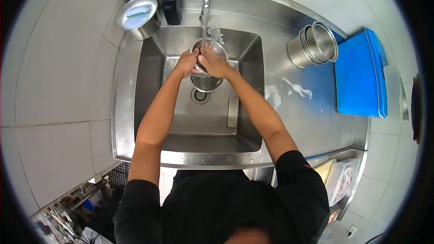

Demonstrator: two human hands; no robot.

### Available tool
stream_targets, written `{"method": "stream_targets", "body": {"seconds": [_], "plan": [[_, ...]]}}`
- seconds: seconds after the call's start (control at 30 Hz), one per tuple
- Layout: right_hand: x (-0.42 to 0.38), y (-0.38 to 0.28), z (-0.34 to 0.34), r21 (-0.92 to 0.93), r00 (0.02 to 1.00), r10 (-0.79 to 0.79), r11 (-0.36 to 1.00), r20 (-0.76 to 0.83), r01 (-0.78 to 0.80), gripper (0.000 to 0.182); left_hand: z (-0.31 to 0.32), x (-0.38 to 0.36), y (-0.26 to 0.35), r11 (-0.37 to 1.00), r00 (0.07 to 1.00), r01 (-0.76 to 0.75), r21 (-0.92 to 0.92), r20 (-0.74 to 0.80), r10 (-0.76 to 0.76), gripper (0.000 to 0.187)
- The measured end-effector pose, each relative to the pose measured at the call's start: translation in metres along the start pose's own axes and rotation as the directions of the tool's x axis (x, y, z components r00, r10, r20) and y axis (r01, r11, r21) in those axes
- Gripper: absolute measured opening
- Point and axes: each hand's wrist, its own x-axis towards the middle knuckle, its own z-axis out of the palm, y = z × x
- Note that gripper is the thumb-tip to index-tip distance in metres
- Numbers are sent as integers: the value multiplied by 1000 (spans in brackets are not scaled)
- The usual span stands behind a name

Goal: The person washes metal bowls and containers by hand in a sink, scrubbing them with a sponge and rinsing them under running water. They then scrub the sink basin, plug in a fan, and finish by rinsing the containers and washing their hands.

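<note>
In the sink (181, 113), both hands are at a round stainless steel pot (206, 82) below the running tap (206, 4). My left hand (185, 63) is closed on the left side of its rim, thumb toward the middle. My right hand (214, 62) lies over the pot's opening with its fingers stretched into the falling water, which partly hides the fingertips. White foam (216, 35) clings beside the far rim. Just below the pot is the round drain (200, 96).
On the left rim stand a steel pot with whitish contents (145, 30) and a black pump bottle (171, 7). Nested steel pots (298, 52), a blue container (360, 77) and foam streaks (296, 87) are on the right counter. A pale rectangular piece (233, 113) lies in the sink.
</note>
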Motion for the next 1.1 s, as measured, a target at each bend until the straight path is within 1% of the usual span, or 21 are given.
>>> {"method": "stream_targets", "body": {"seconds": [0.03,0.07,0.13,0.17,0.2,0.27,0.3,0.33,0.37,0.4,0.47,0.6,0.67,0.7,0.77,0.8,0.87,0.9,0.97,1.0,1.1], "plan": [[7,-7,-7,80,984,47,995,173,-61,59,0,10,-6,998,999,30,-52,20,-29,48],[10,-14,-16,82,982,40,995,187,-56,59,-1,19,-11,993,998,60,-105,41,-56,46],[11,-22,-26,310,804,61,903,592,-296,63,-9,12,-3,991,996,91,-103,-6,-92,45],[5,-22,-32,402,787,13,854,617,-330,57,-15,2,4,995,992,96,5,-84,-95,46],[5,-21,-43,406,784,10,851,621,-332,57,-21,-4,10,988,984,100,114,-160,-81,47],[14,-14,-67,160,604,26,954,796,-252,35,-32,-3,-1,979,992,91,184,-107,-72,44],[16,0,-60,161,604,24,955,797,-250,35,-36,-1,-11,964,997,78,253,-48,-68,41],[18,22,-44,237,663,119,875,739,-421,32,-37,2,-22,945,998,59,321,13,-67,38],[25,37,-35,323,696,226,761,681,-563,31,-34,8,-36,966,999,31,255,10,-35,33],[41,38,-34,321,698,227,764,679,-560,31,-32,9,-34,967,999,26,254,12,-30,33],[64,18,-27,62,756,117,977,644,-203,21,-26,8,-41,948,999,10,318,32,-21,30],[76,-22,-38,97,735,23,988,677,-120,16,-20,18,-57,971,999,41,234,-31,-35,29],[74,-13,-42,357,801,-135,928,583,-104,19,-16,12,-62,962,997,68,264,-53,-56,25],[69,-10,-46,359,796,-119,925,593,-129,19,-10,-4,-50,984,995,64,165,-91,-49,25],[72,-4,-59,14,931,84,995,356,-95,25,-9,14,-72,996,990,-22,-89,-143,9,24],[67,1,-62,10,930,89,995,356,-99,25,-8,17,-75,996,991,-20,-90,-137,7,24],[59,9,-69,-247,988,37,969,152,2,32,-7,25,-79,954,968,-82,-288,-253,6,24],[56,14,-71,-247,988,29,969,150,9,32,-8,24,-77,953,966,-89,-290,-257,12,24],[51,25,-66,-173,909,246,965,337,-197,33,-11,21,-71,976,947,-167,-137,-299,120,23],[49,26,-61,-170,913,238,967,331,-190,33,-14,21,-71,975,944,-176,-132,-303,129,23],[42,18,-50,-197,838,433,900,333,-388,31,-28,18,-69,930,865,-297,217,-350,359,23]]}}
